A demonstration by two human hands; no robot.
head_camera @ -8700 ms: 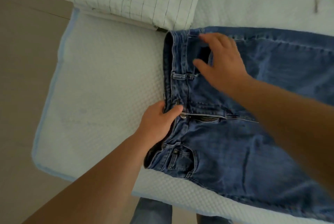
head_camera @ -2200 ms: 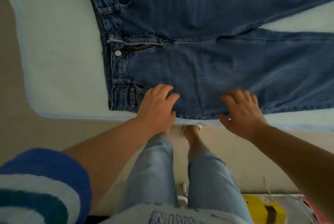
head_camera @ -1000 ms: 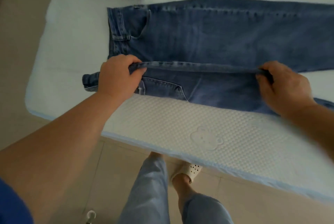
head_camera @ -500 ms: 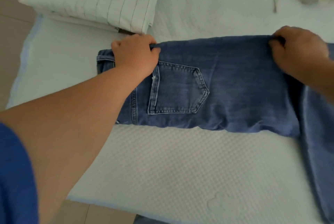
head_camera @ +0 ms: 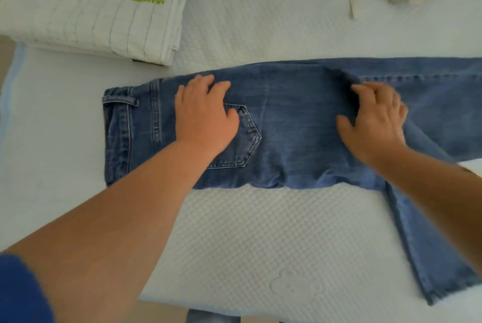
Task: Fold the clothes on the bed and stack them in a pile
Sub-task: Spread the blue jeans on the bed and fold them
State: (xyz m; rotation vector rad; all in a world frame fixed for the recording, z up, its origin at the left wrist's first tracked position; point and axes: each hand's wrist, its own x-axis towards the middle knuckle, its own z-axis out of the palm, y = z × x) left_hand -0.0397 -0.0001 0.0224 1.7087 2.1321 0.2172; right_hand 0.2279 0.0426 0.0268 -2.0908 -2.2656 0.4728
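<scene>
Jeans (head_camera: 294, 124) halved lengthwise on bed (head_camera: 260, 231). Left hand (head_camera: 206, 116) and right hand (head_camera: 375, 119) press flat, fingers extended, gripping nothing. Next, probably: align stray leg, fold crosswise.

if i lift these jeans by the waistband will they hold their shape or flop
Probably flop: the jeans lie limp on the bed, with one leg splayed off at an angle. They look like thick denim, so likely fairly heavy for cloth and apt to unfold. Both hands, left and right, rest on them.
</scene>
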